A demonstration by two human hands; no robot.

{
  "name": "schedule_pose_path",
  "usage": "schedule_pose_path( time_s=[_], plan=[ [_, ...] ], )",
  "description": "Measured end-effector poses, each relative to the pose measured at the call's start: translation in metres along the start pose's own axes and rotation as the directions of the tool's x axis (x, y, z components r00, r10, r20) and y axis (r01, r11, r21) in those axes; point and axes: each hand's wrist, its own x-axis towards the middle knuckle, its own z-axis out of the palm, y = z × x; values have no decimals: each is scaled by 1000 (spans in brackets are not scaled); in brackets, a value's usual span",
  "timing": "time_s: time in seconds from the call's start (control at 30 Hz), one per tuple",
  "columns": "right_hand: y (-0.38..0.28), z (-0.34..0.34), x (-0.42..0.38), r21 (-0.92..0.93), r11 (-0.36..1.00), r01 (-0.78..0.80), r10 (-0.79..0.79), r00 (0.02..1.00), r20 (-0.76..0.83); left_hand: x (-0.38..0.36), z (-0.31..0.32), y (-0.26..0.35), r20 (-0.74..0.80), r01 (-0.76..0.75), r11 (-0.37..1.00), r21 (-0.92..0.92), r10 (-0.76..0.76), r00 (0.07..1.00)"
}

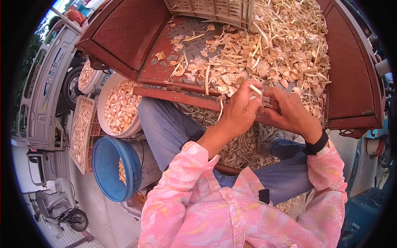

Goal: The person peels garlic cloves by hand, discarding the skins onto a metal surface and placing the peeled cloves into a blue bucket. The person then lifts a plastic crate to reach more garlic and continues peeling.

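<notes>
Both of my hands meet over the front edge of a red metal cart bed [353, 82]. Pinched between the thumb and fingers of my left hand [239, 108] is a pale garlic stem [256, 89], its end sticking out toward the right. My right hand [294, 110] is close beside it, thumb and fingers curled together; whatever lies between them is too small to name. Behind my hands spreads a heap of garlic cloves, dry skins and cut stems [285, 45].
A plastic crate [211, 10] stands at the back of the bed. To the left are a white bucket of cloves [120, 105], a blue bucket [108, 165], and a shallow crate of garlic [82, 132]. Garlic debris [242, 149] lies between my legs. Parked vehicles stand farther left.
</notes>
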Motion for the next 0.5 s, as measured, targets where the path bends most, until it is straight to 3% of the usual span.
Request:
schedule_pose_path(
  time_s=[0.1,0.17,0.23,0.27,0.3,0.37,0.4,0.43,0.5],
  plan=[
    [4,18,0,-201,978,50,-93,973,-210,6,1,7,23,30,998,-54,-28,999],
    [-2,16,0,-289,956,43,-101,977,-187,8,-1,3,51,75,988,-138,-68,996],
    [-3,16,3,-356,931,81,-129,985,-113,3,-3,5,70,33,999,-12,-32,997],
    [-4,15,0,-388,921,19,-67,992,-110,1,-4,7,82,13,999,52,-17,997],
    [-4,12,-3,-420,907,-36,-12,994,-109,-4,-9,11,52,11,1000,-2,-11,999],
    [4,8,-4,-428,900,-84,33,992,-125,-30,-41,28,-32,13,997,-77,-16,999],
    [9,6,-7,-443,889,-120,53,986,-160,-47,-59,52,-163,76,997,-8,-76,984],
    [9,1,-10,-474,866,-158,94,983,-157,-66,-82,55,-310,16,1000,15,-11,951],
    [32,5,-20,-389,907,-161,65,966,-248,-112,-135,71,-585,81,994,66,-27,811]
  ],
)
